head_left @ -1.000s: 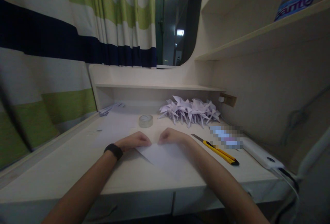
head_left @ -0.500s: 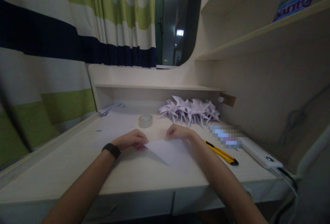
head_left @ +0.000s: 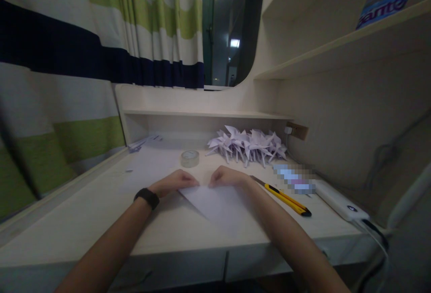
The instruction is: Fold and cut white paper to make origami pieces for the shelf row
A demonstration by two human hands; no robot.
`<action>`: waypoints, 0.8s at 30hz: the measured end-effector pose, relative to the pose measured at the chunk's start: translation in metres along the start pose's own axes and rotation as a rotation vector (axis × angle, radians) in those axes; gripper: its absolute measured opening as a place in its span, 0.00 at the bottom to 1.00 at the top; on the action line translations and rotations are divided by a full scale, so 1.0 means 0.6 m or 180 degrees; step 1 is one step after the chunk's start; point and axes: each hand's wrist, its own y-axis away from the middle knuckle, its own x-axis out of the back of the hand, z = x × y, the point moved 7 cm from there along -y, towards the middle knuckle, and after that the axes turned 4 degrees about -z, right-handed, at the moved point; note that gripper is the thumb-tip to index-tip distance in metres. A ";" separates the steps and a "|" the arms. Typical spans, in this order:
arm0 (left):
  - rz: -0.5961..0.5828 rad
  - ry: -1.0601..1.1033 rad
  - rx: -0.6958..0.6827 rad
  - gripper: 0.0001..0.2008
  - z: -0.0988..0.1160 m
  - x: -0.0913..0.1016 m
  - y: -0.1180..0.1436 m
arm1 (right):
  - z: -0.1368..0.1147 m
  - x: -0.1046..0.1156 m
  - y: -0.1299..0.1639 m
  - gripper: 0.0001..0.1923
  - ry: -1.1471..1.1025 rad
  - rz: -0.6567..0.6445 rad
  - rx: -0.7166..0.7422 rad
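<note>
A white sheet of paper [head_left: 215,204], folded into a triangle, lies flat on the pale desk [head_left: 84,212]. My left hand [head_left: 175,182], with a black band on its wrist, presses the paper's far left corner with curled fingers. My right hand [head_left: 227,177] presses the far edge just to the right of it. The two hands sit close together, fingertips nearly meeting. My right forearm covers the paper's right side.
A heap of folded paper cranes [head_left: 247,144] lies at the back. A roll of clear tape [head_left: 190,158] stands behind my hands. A yellow utility knife [head_left: 285,197], a white power bank [head_left: 340,202] with cable, loose sheets [head_left: 143,142] and a striped curtain [head_left: 67,59] surround the desk.
My right hand slid right along the paper's far edge, then came back left beside my left hand. The paper shifted slightly with it.
</note>
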 end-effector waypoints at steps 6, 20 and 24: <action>-0.0265 -0.0206 -0.0001 0.15 -0.004 -0.020 -0.004 | -0.007 -0.020 0.000 0.09 -0.0153 -0.0262 0.0032; -0.0023 -0.0055 0.0086 0.12 -0.014 0.032 0.014 | 0.030 0.051 0.027 0.10 -0.1259 0.0306 -0.0279; 0.0613 0.0272 0.0124 0.17 -0.021 0.058 0.018 | 0.048 0.085 0.024 0.16 -0.1701 0.1163 -0.0094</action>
